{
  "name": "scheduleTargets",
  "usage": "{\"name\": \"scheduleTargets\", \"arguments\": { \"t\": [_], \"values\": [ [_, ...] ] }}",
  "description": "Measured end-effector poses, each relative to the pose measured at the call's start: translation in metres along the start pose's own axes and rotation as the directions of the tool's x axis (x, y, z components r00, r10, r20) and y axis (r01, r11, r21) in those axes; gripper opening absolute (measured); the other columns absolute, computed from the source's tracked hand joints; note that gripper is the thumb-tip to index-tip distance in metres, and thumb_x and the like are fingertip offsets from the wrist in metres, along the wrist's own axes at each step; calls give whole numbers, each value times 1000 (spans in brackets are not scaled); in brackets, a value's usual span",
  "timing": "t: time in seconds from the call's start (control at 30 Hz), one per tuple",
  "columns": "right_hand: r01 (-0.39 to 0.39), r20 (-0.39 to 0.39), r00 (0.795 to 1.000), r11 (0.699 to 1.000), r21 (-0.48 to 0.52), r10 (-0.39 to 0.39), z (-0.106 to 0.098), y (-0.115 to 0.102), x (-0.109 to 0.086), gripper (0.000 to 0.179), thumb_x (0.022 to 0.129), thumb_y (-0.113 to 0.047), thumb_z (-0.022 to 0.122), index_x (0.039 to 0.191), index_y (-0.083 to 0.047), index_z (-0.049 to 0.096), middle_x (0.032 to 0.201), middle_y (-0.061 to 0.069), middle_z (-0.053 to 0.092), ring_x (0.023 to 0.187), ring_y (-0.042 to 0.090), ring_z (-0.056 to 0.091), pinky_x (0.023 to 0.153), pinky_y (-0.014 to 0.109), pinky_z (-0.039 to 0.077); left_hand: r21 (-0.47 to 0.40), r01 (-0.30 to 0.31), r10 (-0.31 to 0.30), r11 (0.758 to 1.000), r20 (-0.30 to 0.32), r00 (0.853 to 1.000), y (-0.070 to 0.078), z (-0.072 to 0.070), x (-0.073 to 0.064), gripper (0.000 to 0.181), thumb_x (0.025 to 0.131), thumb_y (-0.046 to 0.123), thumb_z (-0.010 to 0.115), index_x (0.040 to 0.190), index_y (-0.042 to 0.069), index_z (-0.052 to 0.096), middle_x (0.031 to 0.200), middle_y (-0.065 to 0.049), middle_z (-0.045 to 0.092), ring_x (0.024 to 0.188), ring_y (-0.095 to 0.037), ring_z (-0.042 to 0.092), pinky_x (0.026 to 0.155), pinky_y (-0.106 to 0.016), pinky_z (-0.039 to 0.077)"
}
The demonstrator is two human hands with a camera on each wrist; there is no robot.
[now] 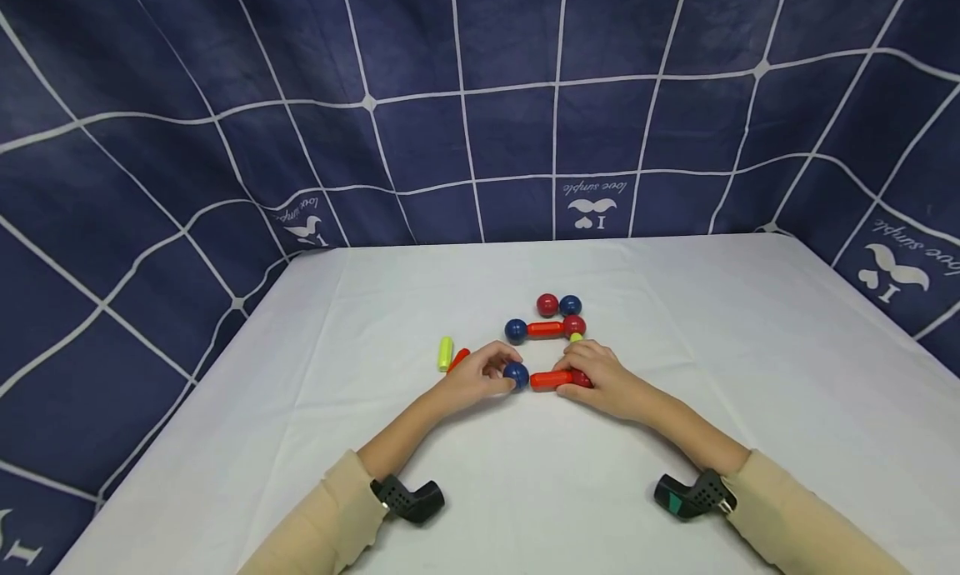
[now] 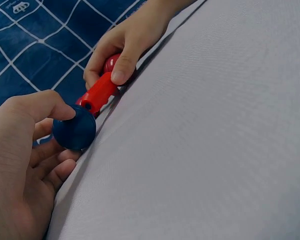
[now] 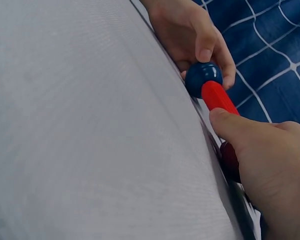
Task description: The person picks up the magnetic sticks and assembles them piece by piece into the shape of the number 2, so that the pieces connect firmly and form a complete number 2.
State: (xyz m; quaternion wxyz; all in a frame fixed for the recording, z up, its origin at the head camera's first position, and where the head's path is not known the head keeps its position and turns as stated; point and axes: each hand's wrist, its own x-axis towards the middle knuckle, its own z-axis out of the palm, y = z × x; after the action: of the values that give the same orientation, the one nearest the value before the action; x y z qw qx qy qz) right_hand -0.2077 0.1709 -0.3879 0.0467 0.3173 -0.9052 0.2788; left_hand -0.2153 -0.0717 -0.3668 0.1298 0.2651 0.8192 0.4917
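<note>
My left hand (image 1: 474, 378) pinches a blue ball (image 2: 76, 129) between thumb and fingers. My right hand (image 1: 606, 383) grips a red rod (image 1: 550, 380) near a red ball (image 1: 581, 378) at its right end. The rod's free end points at the blue ball, with a narrow gap between them in the head view. Behind the hands, another red rod (image 1: 545, 330) lies between a second blue ball (image 1: 516, 331) and a second red ball (image 1: 573, 325). A yellow-green rod (image 1: 576, 337) runs from that red ball toward my right hand, which hides its near end.
A loose red ball (image 1: 547, 305) and a loose blue ball (image 1: 570, 305) sit at the back. A yellow-green rod (image 1: 446, 353) and a red rod (image 1: 458, 359) lie left of the assembly. White cloth (image 1: 480, 492) covers the table; a blue gridded curtain (image 1: 510, 133) hangs behind.
</note>
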Motion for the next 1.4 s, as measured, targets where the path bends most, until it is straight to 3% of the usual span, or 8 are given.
{"name": "scheduleTargets", "arguments": {
  "t": [0.13, 0.4, 0.7, 0.83, 0.97, 1.1, 1.17, 1.4],
  "values": [
    [-16, 4, 1000, 1000, 24, 16, 0, 0, 0, 20, 82, -27, 65, 98, -15, 62, 101, -1, 58, 111, 25, 42, 95, 49, 30, -12, -18, 18, 1000, 23, 1000, 10, -2, -4, 33, 79, 4, 58, 111, -3, 52, 102, -19, 55, 86, -15, 48, 72, -18, 41],
    [-20, 11, 1000, 999, 25, 20, 1, 1, 0, 19, 83, -27, 65, 98, -16, 62, 101, -1, 59, 110, 24, 43, 95, 48, 30, -10, -29, 30, 1000, 40, 999, -20, 1, 6, 34, 80, 8, 58, 113, 3, 55, 103, -14, 58, 86, -12, 50, 75, -18, 43],
    [-42, 16, 999, 999, 14, 41, 1, 1, 1, 20, 82, -28, 65, 98, -17, 62, 102, -1, 59, 110, 24, 44, 96, 49, 30, 16, -63, 62, 998, 75, 995, -22, -2, 6, 33, 84, 10, 52, 117, 8, 56, 116, -7, 59, 104, -17, 52, 92, -25, 42],
    [-65, 15, 998, 998, 13, 65, 2, 0, 1, 22, 81, -30, 66, 99, -17, 63, 107, 1, 60, 114, 26, 44, 98, 51, 29, 99, -68, 68, 993, 5, 998, -16, -5, 4, 32, 86, 9, 52, 117, 9, 56, 116, -6, 60, 105, -18, 54, 94, -32, 42],
    [-78, 14, 997, 997, 11, 78, 2, 0, 1, 22, 81, -31, 65, 99, -18, 63, 111, 3, 60, 117, 29, 43, 99, 53, 29, 257, -64, 106, 964, -154, 982, -9, -16, 3, 27, 87, 11, 53, 112, 9, 59, 109, -7, 61, 99, -19, 55, 86, -36, 46],
    [-85, 1, 996, 996, 22, 85, 1, 0, 1, 21, 81, -29, 65, 99, -18, 64, 109, 4, 59, 117, 30, 42, 99, 53, 29, 408, -1, 131, 913, -290, 948, -9, -35, 3, 21, 87, 12, 52, 105, 10, 62, 98, -7, 61, 93, -19, 53, 80, -35, 45],
    [-89, 0, 996, 996, 32, 89, 0, 0, 2, 21, 81, -28, 66, 99, -17, 64, 107, 3, 59, 117, 30, 42, 100, 53, 28, 470, 51, 107, 881, -304, 947, -11, -43, 2, 20, 87, 15, 52, 103, 11, 63, 98, -5, 61, 95, -19, 52, 84, -36, 42],
    [-99, 3, 995, 994, 46, 99, 0, 2, 2, 21, 81, -28, 66, 99, -17, 65, 108, 4, 58, 118, 31, 41, 100, 53, 28, 752, 130, 38, 646, -202, 979, -13, -58, -2, 23, 82, 41, 57, 86, 18, 62, 101, 1, 57, 106, -19, 48, 96, -45, 30]
  ]
}}
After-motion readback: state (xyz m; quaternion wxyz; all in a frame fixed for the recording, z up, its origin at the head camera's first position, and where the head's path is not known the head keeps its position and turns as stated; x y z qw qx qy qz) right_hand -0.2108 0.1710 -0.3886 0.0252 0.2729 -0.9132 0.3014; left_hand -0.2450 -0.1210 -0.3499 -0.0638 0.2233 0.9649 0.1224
